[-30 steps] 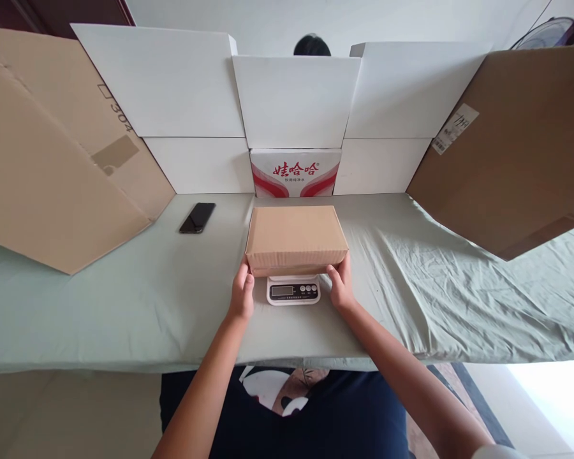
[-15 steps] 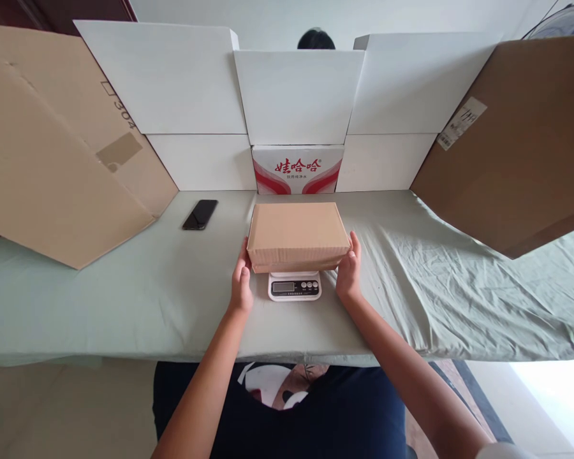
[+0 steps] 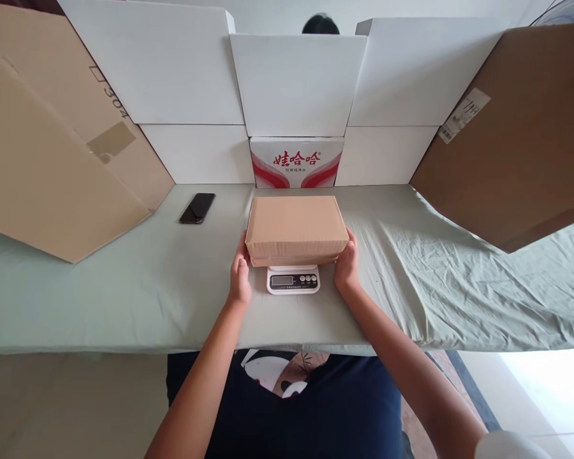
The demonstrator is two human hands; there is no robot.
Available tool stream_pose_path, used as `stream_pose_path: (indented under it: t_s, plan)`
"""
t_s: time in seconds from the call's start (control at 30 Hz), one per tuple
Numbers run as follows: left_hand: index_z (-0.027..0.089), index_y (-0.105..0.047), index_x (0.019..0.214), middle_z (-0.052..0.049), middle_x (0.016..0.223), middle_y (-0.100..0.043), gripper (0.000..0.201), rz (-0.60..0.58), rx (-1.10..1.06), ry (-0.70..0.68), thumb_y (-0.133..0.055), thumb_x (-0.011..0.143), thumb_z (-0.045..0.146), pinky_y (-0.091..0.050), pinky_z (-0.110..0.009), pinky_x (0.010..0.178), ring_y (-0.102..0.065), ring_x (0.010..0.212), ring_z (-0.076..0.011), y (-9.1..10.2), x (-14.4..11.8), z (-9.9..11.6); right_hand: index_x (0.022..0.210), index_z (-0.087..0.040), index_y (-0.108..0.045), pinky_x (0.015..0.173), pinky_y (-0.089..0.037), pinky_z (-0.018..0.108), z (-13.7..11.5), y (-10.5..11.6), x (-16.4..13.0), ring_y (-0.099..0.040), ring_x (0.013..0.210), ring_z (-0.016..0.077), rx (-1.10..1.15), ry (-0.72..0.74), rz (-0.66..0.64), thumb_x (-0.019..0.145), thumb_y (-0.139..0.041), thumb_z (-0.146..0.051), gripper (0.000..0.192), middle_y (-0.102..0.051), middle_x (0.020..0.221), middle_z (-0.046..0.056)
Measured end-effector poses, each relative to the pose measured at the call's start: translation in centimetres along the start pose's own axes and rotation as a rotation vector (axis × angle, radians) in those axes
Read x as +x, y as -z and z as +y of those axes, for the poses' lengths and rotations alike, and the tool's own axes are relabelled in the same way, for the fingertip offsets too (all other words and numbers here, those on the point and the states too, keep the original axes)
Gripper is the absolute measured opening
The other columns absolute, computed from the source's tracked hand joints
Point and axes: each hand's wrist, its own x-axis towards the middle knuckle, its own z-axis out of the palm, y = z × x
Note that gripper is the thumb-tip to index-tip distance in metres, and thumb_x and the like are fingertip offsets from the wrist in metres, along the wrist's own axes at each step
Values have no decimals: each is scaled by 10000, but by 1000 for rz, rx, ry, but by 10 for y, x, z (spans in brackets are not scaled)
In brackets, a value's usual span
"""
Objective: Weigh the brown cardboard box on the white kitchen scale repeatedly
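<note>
The left hand (image 3: 240,277) and the right hand (image 3: 347,266) press flat against the two short ends of a closed brown cardboard box (image 3: 295,228), fingers together, clamping it between the palms so it stays level. The box sits between them atop a small white digital kitchen scale (image 3: 293,279), whose display and buttons peek out just below its near edge. Whether its weight rests fully on the scale cannot be told. Beyond the left hand, a black smartphone (image 3: 198,208) lies on the green-sheeted tabletop (image 3: 124,287).

both arms outstretched, left hand (image 3: 240,278) and right hand (image 3: 347,268) cupped inward
</note>
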Motion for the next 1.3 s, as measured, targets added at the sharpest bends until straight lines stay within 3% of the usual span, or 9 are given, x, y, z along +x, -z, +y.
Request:
stream_pose_path:
  t_s: [0.2, 0.47, 0.73, 1.03, 1.13, 1.3]
  plan:
    - [260, -556, 1514, -118, 1529, -609, 764, -23, -10, -14, -439, 942, 754, -328, -468, 1295, -447, 1539, -321, 0, 2, -1, 1279, -273, -601, 1033, -513, 430, 8, 4, 5, -638, 1261, 277, -41, 53, -11, 868, -543, -681, 582, -704, 1319, 55]
    - [260, -572, 1485, -119, 1523, -614, 773, -8, 39, 33, -438, 928, 778, -332, -470, 1273, -459, 1525, -323, 2, 1, -4, 1260, -252, -627, 1041, -527, 445, 9, 3, 8, -648, 1253, 291, -56, 70, -8, 870, -531, -716, 613, -728, 1273, 66]
    - [243, -598, 1457, -132, 1483, -644, 779, -30, 56, 31, -423, 931, 789, -428, -488, 1204, -572, 1414, -350, 3, 0, -2, 1263, -270, -620, 1037, -529, 452, 5, 2, 8, -633, 1274, 298, -112, 66, -37, 895, -489, -711, 589, -707, 1306, 58]
    - [255, -553, 1533, -77, 1650, -504, 739, 89, 50, -53, -450, 965, 716, -309, -432, 1311, -382, 1586, -317, 1, -7, 13, 1295, -295, -607, 1128, -483, 490, -9, 0, -3, -593, 1318, 308, -151, 128, -74, 909, -488, -654, 540, -668, 1352, 51]
    - [247, -575, 1517, -77, 1610, -555, 704, 110, 103, -19, -443, 984, 687, -354, -440, 1288, -444, 1549, -322, 1, -13, 13, 1356, -296, -587, 1151, -477, 503, -15, -3, -16, -558, 1387, 325, -170, 149, -122, 952, -431, -651, 559, -648, 1415, 70]
    - [265, -609, 1479, -94, 1495, -658, 693, 30, 155, 6, -416, 982, 708, -471, -473, 1186, -547, 1460, -344, -1, -11, 9, 1428, -349, -544, 1213, -430, 549, -13, -11, -26, -518, 1438, 332, -240, 171, -191, 955, -471, -608, 544, -606, 1480, 52]
